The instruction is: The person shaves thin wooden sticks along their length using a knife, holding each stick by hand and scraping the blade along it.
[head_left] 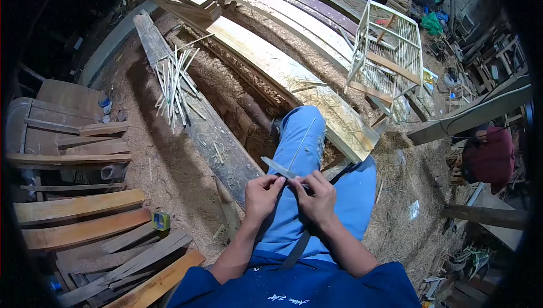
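Above the person's knee, the left hand (262, 195) pinches a knife (278, 168) whose blade points to ten o'clock, while the right hand (317, 198) grips a thin stick (301, 141) running toward one o'clock. With fingertips touching beside the edge, a slip could nick a finger or snap the stick.

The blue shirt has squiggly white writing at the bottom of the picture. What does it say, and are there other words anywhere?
White cursive writing on the blue shirt: too small and blurred to read.
Small green and yellow box on the ground: any print is too small to read.
No other words show.
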### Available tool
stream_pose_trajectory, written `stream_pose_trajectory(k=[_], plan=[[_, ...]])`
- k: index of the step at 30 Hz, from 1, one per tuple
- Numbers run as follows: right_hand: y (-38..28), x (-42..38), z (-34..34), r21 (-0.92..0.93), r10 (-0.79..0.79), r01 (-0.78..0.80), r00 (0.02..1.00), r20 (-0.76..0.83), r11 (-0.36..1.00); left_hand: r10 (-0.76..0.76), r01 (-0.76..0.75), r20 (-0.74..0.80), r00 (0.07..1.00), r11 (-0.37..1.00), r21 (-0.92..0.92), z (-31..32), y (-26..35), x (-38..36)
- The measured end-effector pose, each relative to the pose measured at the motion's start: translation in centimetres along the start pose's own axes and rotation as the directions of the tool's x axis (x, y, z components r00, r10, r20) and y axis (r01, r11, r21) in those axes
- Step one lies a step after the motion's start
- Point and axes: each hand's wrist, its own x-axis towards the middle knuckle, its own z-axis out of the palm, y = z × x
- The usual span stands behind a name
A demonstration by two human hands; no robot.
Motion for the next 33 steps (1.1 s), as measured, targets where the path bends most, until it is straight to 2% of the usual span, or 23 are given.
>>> stream_pose_trajectory(k=[4, 9, 11, 13, 17, 21, 23, 24, 25, 27, 28, 31, 33], plan=[[-0.5, 0.1, -0.3, -0.086, 0.044, -0.044, 0.999, 0.003, 0.995, 0.006, -0.006, 0.009, 1.000, 1.000, -0.014, 0.0, 0.0, -0.9], [0.6, 1.3, -0.1, -0.099, 0.055, -0.057, 0.998, -0.015, 0.993, -0.088, 0.088, 0.006, 0.996, 0.996, 0.020, -1.4, 0.8, -4.1], [0.8, 1.8, 0.1, -0.123, 0.075, -0.078, 0.997, -0.029, 0.989, -0.130, 0.130, 0.010, 0.992, 0.992, -0.004, -2.5, 0.3, -5.6], [0.9, 2.7, 0.2, -0.129, 0.101, -0.103, 0.995, -0.025, 0.986, -0.184, 0.182, -0.008, 0.983, 0.977, -0.109, -3.3, -0.4, -7.1], [1.3, 4.3, 0.6, -0.160, 0.115, -0.124, 0.991, -0.068, 0.979, -0.236, 0.234, -0.002, 0.972, 0.965, -0.122, -3.8, -0.2, -7.9], [0.2, 4.0, 0.8, -0.079, 0.073, -0.075, 0.997, -0.033, 0.994, -0.192, 0.192, -0.012, 0.981, 0.980, -0.045, -2.6, 0.9, -4.7], [-0.4, 2.3, 0.5, -0.035, 0.057, -0.055, 0.998, 0.034, 0.998, 0.035, -0.034, -0.029, 0.999, 0.999, 0.025, -1.3, 0.8, -2.0], [-0.6, 1.6, 0.3, -0.020, 0.043, -0.042, 0.997, 0.064, 0.999, -0.056, 0.056, 0.010, 0.998, 0.998, 0.002, -1.0, 1.9, -1.2], [-0.6, 0.8, 0.3, -0.031, 0.059, -0.057, 0.994, 0.087, 0.998, -0.054, 0.054, 0.014, 0.998, 0.999, -0.004, -0.7, 1.6, -0.9], [-0.8, 0.3, 0.2, -0.029, 0.048, -0.045, 0.994, 0.098, 0.999, 0.053, -0.053, 0.006, 0.999, 0.999, -0.011, -0.2, 1.1, -0.1], [-0.6, 0.5, 0.1, -0.033, 0.054, -0.051, 0.994, 0.092, 0.998, -0.032, 0.034, 0.037, 0.999, 0.999, -0.036, -0.4, 1.3, -0.5], [-0.4, 1.0, 0.3, -0.045, 0.037, -0.035, 0.998, 0.041, 0.998, -0.028, 0.029, 0.014, 1.000, 0.995, -0.093, -0.2, 1.3, -2.0], [-0.1, 1.5, 0.3, -0.079, 0.054, -0.054, 0.999, 0.006, 0.995, -0.051, 0.051, 0.007, 0.999, 0.997, -0.050, -0.6, 0.7, -3.2]])
